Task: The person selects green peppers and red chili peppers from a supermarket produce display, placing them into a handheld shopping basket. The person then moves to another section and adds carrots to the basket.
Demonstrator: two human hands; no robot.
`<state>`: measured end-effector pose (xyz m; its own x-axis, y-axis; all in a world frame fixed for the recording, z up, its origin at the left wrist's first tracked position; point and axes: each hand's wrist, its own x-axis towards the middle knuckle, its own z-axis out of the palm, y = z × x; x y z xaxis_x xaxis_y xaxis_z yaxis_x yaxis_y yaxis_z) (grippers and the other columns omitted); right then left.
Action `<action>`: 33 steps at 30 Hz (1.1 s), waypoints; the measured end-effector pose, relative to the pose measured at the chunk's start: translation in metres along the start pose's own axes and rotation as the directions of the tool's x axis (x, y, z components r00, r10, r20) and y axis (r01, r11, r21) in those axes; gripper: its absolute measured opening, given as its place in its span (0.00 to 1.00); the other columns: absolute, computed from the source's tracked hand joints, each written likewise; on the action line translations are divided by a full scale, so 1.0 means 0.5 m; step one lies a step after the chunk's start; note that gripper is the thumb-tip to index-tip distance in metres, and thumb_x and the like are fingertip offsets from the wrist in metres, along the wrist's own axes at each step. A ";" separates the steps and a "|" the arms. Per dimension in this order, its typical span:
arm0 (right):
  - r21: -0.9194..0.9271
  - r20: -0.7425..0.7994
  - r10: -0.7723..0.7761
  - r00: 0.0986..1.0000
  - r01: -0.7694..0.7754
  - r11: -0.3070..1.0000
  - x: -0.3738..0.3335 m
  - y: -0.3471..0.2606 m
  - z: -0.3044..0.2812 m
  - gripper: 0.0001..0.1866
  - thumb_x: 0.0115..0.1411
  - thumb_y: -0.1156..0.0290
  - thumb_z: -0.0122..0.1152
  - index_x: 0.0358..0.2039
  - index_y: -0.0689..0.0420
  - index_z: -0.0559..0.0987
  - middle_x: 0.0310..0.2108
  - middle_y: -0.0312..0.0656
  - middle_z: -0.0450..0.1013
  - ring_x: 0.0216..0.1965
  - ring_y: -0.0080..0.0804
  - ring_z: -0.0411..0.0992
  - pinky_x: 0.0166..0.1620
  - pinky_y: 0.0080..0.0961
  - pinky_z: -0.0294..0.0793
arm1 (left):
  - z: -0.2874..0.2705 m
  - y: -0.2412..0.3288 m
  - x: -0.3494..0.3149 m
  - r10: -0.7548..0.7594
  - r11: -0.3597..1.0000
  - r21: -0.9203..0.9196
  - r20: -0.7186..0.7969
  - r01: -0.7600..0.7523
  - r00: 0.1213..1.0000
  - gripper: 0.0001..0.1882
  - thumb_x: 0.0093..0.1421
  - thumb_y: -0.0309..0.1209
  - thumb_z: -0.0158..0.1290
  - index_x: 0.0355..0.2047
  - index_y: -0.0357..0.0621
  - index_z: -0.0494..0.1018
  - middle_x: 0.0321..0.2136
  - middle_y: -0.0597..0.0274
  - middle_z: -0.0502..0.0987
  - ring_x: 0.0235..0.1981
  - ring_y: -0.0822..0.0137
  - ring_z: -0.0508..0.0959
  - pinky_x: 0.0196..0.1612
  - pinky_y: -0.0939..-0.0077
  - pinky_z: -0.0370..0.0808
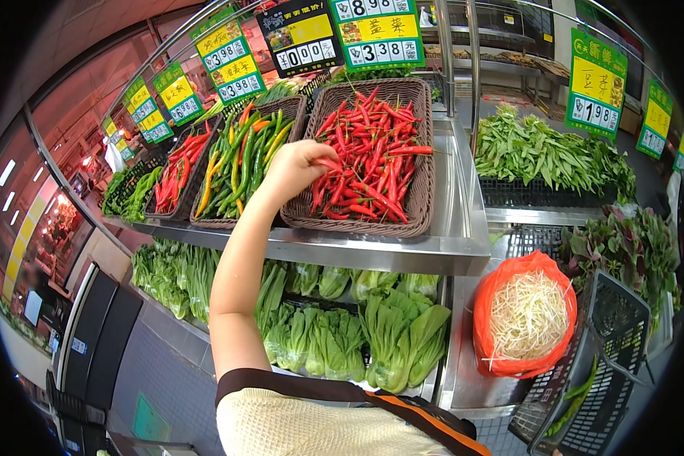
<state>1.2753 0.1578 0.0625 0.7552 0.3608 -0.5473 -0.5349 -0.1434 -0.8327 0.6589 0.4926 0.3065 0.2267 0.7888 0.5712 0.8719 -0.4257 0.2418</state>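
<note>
My left hand [300, 163] reaches over the left side of a brown woven basket [425, 190] heaped with small red chili peppers [376, 163]. Its fingers are pinched on a red chili pepper [328, 163], the rest of which partly merges with the pile. Left of my forearm stands a second woven basket with long green and orange peppers [247, 156]. At lower right a black shopping basket [615, 372] holds a few long green peppers [576, 399]. My right hand does not show clearly in view.
A steel shelf edge [357, 251] runs below the baskets, above rows of bagged leafy greens [319, 342]. An orange-red bag of bean sprouts [528, 315] stands at right, near leafy greens [547, 152] in a black crate. Price signs [376, 34] hang along a rail.
</note>
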 end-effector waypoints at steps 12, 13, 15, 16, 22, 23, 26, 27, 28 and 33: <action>0.046 -0.031 -0.025 0.999 0.027 0.999 -0.038 -0.014 0.033 0.08 0.52 0.63 0.54 0.22 0.52 0.71 0.16 0.29 0.65 0.15 0.19 0.55 0.18 0.18 0.51 | 0.027 0.165 0.008 0.254 0.947 0.083 0.396 -0.310 0.882 0.29 0.42 0.22 0.56 0.48 0.50 0.69 0.31 0.56 0.75 0.30 0.60 0.77 0.33 0.69 0.73; 0.038 -0.056 -0.036 0.998 0.038 0.999 -0.064 -0.026 0.058 0.08 0.52 0.63 0.54 0.23 0.52 0.71 0.17 0.29 0.66 0.15 0.19 0.55 0.18 0.17 0.52 | 0.035 0.177 0.013 0.303 0.908 0.129 0.454 -0.398 0.838 0.30 0.41 0.24 0.56 0.49 0.52 0.68 0.31 0.56 0.76 0.30 0.58 0.77 0.33 0.66 0.73; 0.025 -0.058 -0.044 0.997 0.045 0.999 -0.068 -0.030 0.062 0.07 0.52 0.64 0.54 0.23 0.52 0.71 0.18 0.29 0.66 0.16 0.19 0.55 0.19 0.17 0.52 | 0.037 0.200 0.033 0.136 0.856 0.314 0.630 -0.410 0.765 0.29 0.43 0.27 0.55 0.50 0.56 0.68 0.26 0.58 0.76 0.29 0.57 0.77 0.29 0.64 0.72; 0.020 -0.039 -0.040 0.998 0.041 0.999 -0.046 -0.022 0.041 0.07 0.52 0.64 0.54 0.24 0.52 0.71 0.18 0.29 0.66 0.16 0.19 0.56 0.19 0.17 0.52 | 0.040 0.209 0.044 0.073 0.816 0.374 0.690 -0.442 0.720 0.29 0.44 0.27 0.55 0.50 0.57 0.68 0.25 0.58 0.76 0.28 0.57 0.77 0.28 0.64 0.72; 0.030 -0.006 -0.027 1.000 0.027 0.999 -0.040 -0.016 0.031 0.07 0.53 0.65 0.54 0.24 0.53 0.71 0.18 0.30 0.65 0.16 0.19 0.57 0.19 0.17 0.53 | 0.089 0.222 0.071 -0.116 0.574 0.534 0.804 -0.621 0.584 0.27 0.53 0.28 0.46 0.55 0.62 0.62 0.20 0.67 0.74 0.24 0.63 0.77 0.21 0.68 0.69; 0.040 -0.011 -0.022 1.000 0.023 0.999 -0.042 -0.013 0.028 0.07 0.53 0.65 0.54 0.23 0.53 0.71 0.18 0.30 0.65 0.17 0.19 0.57 0.20 0.17 0.54 | 0.093 0.230 0.074 -0.156 0.550 0.559 0.799 -0.620 0.581 0.26 0.54 0.29 0.46 0.55 0.62 0.62 0.24 0.66 0.75 0.27 0.63 0.78 0.23 0.68 0.69; 0.078 0.029 0.001 1.000 -0.004 0.997 -0.038 -0.005 0.015 0.08 0.52 0.64 0.54 0.24 0.54 0.71 0.20 0.30 0.66 0.18 0.20 0.58 0.21 0.17 0.56 | 0.102 0.241 0.073 -0.193 0.512 0.593 0.785 -0.622 0.589 0.24 0.56 0.29 0.45 0.54 0.61 0.64 0.25 0.67 0.76 0.28 0.62 0.78 0.24 0.68 0.70; 0.070 0.013 -0.004 1.000 0.003 0.998 -0.037 -0.003 0.012 0.08 0.52 0.64 0.54 0.25 0.55 0.71 0.20 0.30 0.67 0.18 0.20 0.59 0.22 0.18 0.57 | 0.100 0.234 0.069 -0.145 0.513 0.584 0.781 -0.629 0.607 0.23 0.56 0.29 0.45 0.53 0.60 0.65 0.24 0.67 0.76 0.27 0.63 0.78 0.23 0.68 0.70; 0.062 -0.003 -0.010 1.000 0.010 0.998 -0.037 -0.002 0.012 0.08 0.52 0.64 0.54 0.26 0.55 0.72 0.21 0.31 0.67 0.19 0.21 0.59 0.23 0.18 0.57 | 0.098 0.227 0.064 -0.096 0.514 0.575 0.776 -0.637 0.623 0.23 0.55 0.28 0.45 0.53 0.60 0.65 0.22 0.68 0.75 0.25 0.63 0.78 0.22 0.69 0.69; 0.020 -0.007 -0.012 1.000 0.012 1.000 -0.058 -0.014 0.027 0.10 0.51 0.63 0.55 0.29 0.56 0.73 0.22 0.32 0.67 0.21 0.22 0.61 0.25 0.19 0.59 | 0.071 0.192 0.040 0.103 0.525 0.582 0.681 -0.621 0.725 0.15 0.53 0.29 0.45 0.42 0.56 0.72 0.16 0.67 0.73 0.21 0.64 0.77 0.19 0.70 0.69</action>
<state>1.2519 0.1605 0.0855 0.7640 0.3558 -0.5382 -0.5335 -0.1206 -0.8371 0.7627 0.4832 0.3134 0.5494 0.8301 -0.0955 0.5693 -0.4555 -0.6844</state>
